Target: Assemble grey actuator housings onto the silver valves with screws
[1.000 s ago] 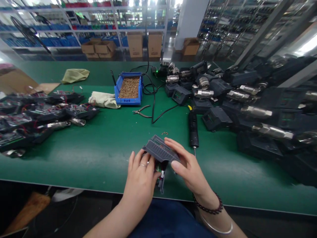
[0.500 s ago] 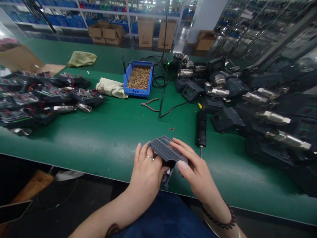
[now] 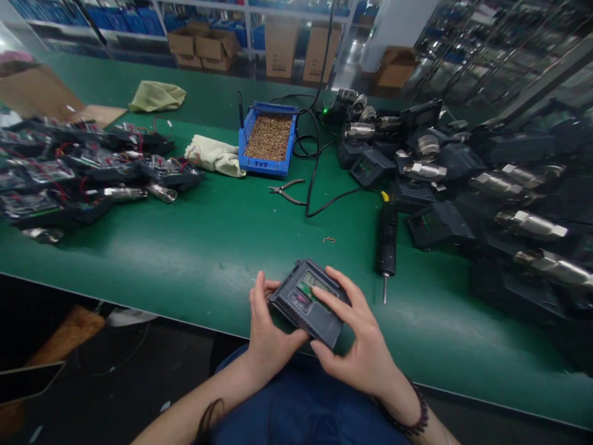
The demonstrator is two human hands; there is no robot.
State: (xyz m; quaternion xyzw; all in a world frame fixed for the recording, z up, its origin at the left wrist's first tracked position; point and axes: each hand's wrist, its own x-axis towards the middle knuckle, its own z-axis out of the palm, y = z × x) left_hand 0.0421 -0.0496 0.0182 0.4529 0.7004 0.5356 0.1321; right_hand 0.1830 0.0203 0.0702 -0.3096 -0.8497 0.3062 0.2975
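Observation:
A dark grey plastic device housing [image 3: 319, 321], with a window showing a small display and green circuit board, is held between both hands near the table's front edge. My left hand [image 3: 273, 327] grips its left side, the thumb at the near edge and the fingers partly hidden behind it. Along the right side my right hand [image 3: 361, 327] holds it, one finger lying over the window and the thumb at the near corner. Several small screws [image 3: 329, 240] lie beyond the housing. To the right rests a black electric screwdriver [image 3: 386, 241], its bit pointing towards me.
A blue bin [image 3: 265, 165] full of small brass-coloured screws stands at the back, with pliers [image 3: 288, 190] before it. Housings with metal fittings [image 3: 530, 224] crowd the right; open units with wires [image 3: 97, 161] fill the left. Cloths [image 3: 215, 154] and a black cable [image 3: 317, 167] lie between.
The housing has been turned over and now shows its window side instead of the ribbed side. Both hands have shifted their grip around it. The view has moved slightly.

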